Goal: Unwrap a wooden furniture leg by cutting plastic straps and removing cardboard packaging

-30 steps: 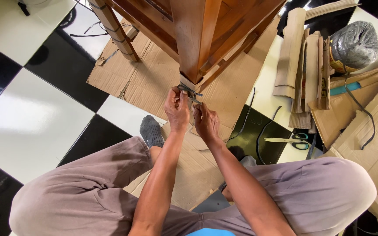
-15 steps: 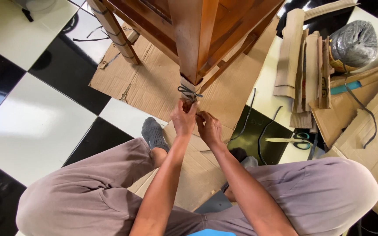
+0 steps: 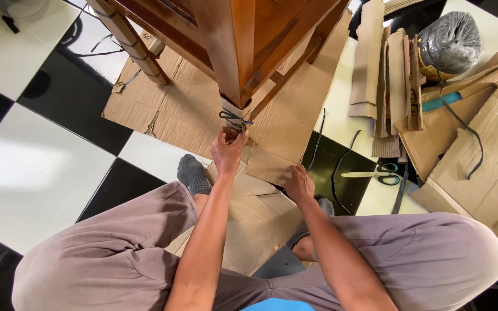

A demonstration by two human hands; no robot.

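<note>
Your left hand is pinched closed on the cardboard wrap just below its black strap, at the wooden leg's foot. Your right hand lies flat, fingers relaxed, on the cardboard sheet below it.

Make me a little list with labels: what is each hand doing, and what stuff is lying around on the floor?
left hand: at the foot of the wooden leg, fingers by the dark strap tied round it
right hand: resting on a cardboard piece on the floor
scissors: on the floor, to the right
cardboard strips: piled to the upper right
floor: black and white tiles
</note>
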